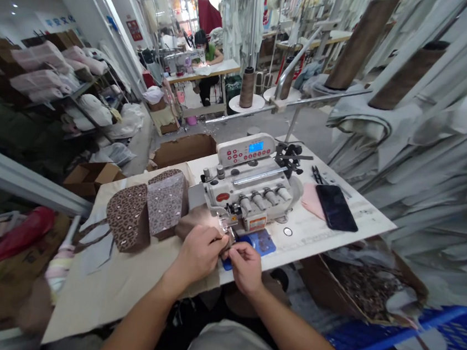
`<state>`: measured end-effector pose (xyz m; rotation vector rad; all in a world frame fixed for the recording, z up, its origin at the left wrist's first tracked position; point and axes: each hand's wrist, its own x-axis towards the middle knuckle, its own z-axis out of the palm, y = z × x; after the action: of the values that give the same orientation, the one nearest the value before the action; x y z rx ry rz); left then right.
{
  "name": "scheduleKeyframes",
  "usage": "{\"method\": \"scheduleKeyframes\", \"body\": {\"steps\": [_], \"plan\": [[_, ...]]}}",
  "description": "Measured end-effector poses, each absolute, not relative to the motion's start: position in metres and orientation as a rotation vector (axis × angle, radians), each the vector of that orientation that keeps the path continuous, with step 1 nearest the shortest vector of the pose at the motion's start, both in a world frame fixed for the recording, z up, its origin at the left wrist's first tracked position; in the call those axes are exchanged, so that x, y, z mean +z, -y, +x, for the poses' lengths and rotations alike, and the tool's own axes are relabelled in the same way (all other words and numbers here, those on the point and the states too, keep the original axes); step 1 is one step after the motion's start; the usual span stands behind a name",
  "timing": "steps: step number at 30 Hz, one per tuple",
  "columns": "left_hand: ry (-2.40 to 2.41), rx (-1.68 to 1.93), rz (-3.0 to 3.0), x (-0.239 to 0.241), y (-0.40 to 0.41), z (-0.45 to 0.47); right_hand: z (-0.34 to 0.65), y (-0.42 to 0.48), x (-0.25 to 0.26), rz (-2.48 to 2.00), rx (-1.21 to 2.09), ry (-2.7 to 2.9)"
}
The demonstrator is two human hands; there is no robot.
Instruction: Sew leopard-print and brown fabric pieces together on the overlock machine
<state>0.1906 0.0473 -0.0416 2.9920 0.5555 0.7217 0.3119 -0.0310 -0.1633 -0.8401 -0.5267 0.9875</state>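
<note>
Both hands meet in front of the needle area of a white overlock sewing machine (253, 185). My left hand (200, 252) is closed, its thumb and fingers pinching the edge of a brown piece of fabric (193, 219) that lies partly under the machine's lit left end. Close beside it, my right hand (244, 265) is pinched too; what sits between its fingertips is too small to make out. Left of the machine stand stacked leopard-print fabric pieces (126, 216) and a greyer spotted stack (164, 204).
A black phone (336, 208) lies on a pink cloth (313, 200) at the table's right. Brown thread cones (247, 87) stand behind the machine. Below right are a box of scraps (366, 286) and a blue basket (404, 338). Another person (206, 55) sits at a far table.
</note>
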Motion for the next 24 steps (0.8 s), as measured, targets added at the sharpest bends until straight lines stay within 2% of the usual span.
{"method": "scheduleKeyframes", "body": {"steps": [7, 12, 16, 19, 24], "plan": [[-0.808, 0.84, 2.79, -0.045, -0.063, 0.176, 0.314, 0.031, -0.162, -0.849, 1.033, 0.523], [-1.268, 1.083, 2.102, -0.078, -0.06, 0.164, 0.315, 0.033, -0.16, -0.84, 1.07, 0.534], [-1.141, 0.98, 1.686, -0.1, -0.039, 0.148, 0.316, 0.034, -0.161, -0.845, 1.076, 0.555], [-1.093, 0.952, 1.7, -0.103, -0.022, 0.136, 0.317, 0.032, -0.163, -0.887, 1.06, 0.583], [-1.265, 1.091, 2.145, -0.092, -0.001, 0.125, 0.319, 0.037, -0.155, -0.969, 0.916, 0.656]]}}
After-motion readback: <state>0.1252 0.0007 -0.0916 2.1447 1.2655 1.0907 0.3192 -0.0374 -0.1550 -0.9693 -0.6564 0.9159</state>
